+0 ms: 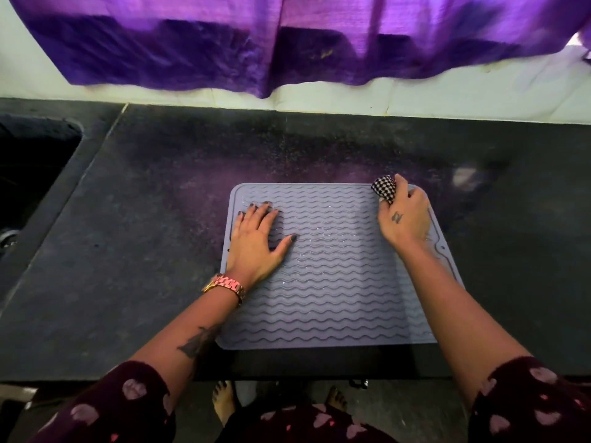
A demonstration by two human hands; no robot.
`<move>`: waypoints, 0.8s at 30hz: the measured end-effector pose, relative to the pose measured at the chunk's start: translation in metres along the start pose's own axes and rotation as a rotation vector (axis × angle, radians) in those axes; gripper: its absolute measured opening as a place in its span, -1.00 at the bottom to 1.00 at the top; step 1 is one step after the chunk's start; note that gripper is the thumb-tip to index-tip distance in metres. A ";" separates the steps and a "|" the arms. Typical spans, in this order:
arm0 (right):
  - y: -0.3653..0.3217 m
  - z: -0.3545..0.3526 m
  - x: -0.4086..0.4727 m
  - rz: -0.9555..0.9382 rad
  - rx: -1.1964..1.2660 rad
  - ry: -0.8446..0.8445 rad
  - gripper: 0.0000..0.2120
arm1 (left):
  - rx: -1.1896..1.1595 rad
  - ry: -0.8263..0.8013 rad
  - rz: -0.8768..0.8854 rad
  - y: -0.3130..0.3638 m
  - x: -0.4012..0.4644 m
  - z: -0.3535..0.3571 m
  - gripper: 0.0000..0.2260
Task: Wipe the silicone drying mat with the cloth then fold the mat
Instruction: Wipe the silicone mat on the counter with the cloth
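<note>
A grey silicone drying mat (pixel 332 282) with wavy ridges lies flat on the dark counter, near its front edge. My left hand (pixel 256 241) lies flat on the mat's left side, fingers straight and spread, pressing it down. My right hand (pixel 406 215) is at the mat's far right corner, its fingers curled round a bunched black-and-white checked cloth (pixel 383 188) that touches the mat there. Small water droplets glint along the mat's middle ridges.
The dark stone counter (pixel 144 251) stretches left to a sunken sink (pixel 28 174). A purple curtain (pixel 287 43) hangs over the white wall behind. The counter's front edge runs just below the mat, with my bare feet on the floor beneath.
</note>
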State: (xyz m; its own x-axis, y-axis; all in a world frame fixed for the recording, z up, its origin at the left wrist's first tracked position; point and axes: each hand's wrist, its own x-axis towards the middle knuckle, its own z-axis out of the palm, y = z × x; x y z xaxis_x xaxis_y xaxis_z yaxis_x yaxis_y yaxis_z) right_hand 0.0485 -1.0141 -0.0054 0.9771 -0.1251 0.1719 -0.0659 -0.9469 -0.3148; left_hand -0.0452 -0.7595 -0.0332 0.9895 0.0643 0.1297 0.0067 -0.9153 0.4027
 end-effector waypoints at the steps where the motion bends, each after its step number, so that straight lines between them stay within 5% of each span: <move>1: -0.009 0.003 -0.008 0.004 -0.021 0.012 -0.43 | -0.017 -0.009 0.014 -0.002 0.000 -0.001 -0.41; 5: -0.028 0.018 -0.029 -0.027 -0.191 -0.082 -0.42 | 0.077 -0.024 0.068 -0.020 0.004 -0.010 -0.41; 10: -0.033 0.008 -0.011 0.041 -0.063 -0.170 -0.46 | 0.202 -0.008 -0.006 -0.058 0.001 -0.029 -0.35; 24: -0.084 0.031 -0.032 -0.040 -0.012 -0.094 -0.44 | 0.155 0.014 -0.026 -0.063 0.000 -0.027 -0.32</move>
State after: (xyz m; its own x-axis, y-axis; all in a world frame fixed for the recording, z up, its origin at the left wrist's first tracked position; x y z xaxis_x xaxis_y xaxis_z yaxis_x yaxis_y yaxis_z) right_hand 0.0290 -0.9211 -0.0133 0.9936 -0.0596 0.0956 -0.0285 -0.9540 -0.2984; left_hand -0.0500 -0.6914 -0.0341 0.9866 0.0935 0.1336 0.0559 -0.9635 0.2617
